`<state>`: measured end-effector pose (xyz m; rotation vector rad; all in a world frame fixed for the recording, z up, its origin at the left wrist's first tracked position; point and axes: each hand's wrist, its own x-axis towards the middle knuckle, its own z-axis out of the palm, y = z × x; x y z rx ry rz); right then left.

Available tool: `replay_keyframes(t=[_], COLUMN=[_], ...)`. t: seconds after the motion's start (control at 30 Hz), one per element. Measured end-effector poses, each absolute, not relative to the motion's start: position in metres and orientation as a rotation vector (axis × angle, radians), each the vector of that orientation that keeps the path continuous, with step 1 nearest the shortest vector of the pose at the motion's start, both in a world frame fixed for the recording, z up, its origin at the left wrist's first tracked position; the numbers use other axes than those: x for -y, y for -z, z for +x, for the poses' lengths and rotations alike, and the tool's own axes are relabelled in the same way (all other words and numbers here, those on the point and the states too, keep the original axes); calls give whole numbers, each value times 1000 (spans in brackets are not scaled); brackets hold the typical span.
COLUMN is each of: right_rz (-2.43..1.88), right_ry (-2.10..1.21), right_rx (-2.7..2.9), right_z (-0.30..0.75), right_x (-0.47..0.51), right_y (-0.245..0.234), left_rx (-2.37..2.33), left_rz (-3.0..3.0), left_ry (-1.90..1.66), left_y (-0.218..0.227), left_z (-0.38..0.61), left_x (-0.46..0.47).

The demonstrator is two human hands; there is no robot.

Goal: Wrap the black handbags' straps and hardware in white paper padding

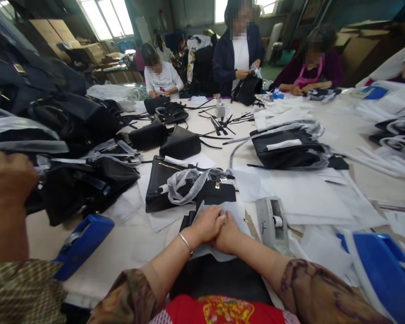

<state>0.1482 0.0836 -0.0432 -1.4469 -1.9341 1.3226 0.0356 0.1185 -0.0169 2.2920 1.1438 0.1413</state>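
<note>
My left hand (206, 224), a thin bangle on its wrist, lies with its fingers stretched flat over a white wrapping sheet (234, 211) at the near table edge. My right hand (228, 236) rests against it on the same sheet, with its fingers hidden under the left hand. The sheet covers a flat black piece (188, 220) that shows at its left edge. Just beyond lies a black handbag (162, 180) with gold hardware and clear plastic wrapped around its handle.
A blue tape dispenser (83, 243) lies left of my arms, a grey one (273, 220) on my right, and a blue one (378, 265) at far right. A co-worker's fist (6, 180) is raised at far left. Black bags (87, 180) pile up left. People work opposite.
</note>
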Motion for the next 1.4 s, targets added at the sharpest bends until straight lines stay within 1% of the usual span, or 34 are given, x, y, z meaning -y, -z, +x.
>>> replay_keyframes(t=[0.07, 0.13, 0.23, 0.4, 0.6, 0.7, 0.87, 1.07, 1.13, 1.23, 1.3, 1.4], right_rz=[-1567, -1705, -1876, -1973, -1845, -1819, -1879, -1744, -1673, -1433, -1315, -1351], right_ry=[-1057, -871, -837, -810, -739, -719, -848, -684, -644, -689, -602, -417], right_rx=[2316, 2513, 2529, 2537, 2526, 2505, 2472, 2214, 2286, 2556, 2676, 2712], right_z=[162, 177, 196, 208, 188, 180, 186, 171, 150, 110, 83, 51], right_x=[-80, -77, -73, -66, -70, -73, -85, -136, -150, -162, -171, -195], right_y=[42, 43, 47, 41, 8, 12, 28, 4, 0, 5, 12, 20], left_rx=[-1175, -1186, -1170, -1067, -1000, -993, -1021, -1018, -1017, -1028, -1025, -976], left_rz=[2317, 2347, 2394, 2435, 2483, 2483, 2466, 2488, 2467, 2386, 2355, 2368], left_ry=[-95, -5, 93, 39, 43, 43, 35, -72, -71, -50, -74, -160], left_y=[30, 40, 51, 58, 62, 63, 60, 59, 62, 66, 66, 61], left_z=[17, 5, -1, 1, -3, -3, -3, -7, -9, -15, -18, -21], left_x=[-119, -115, -108, -111, -120, -120, -117, -115, -114, -112, -111, -114])
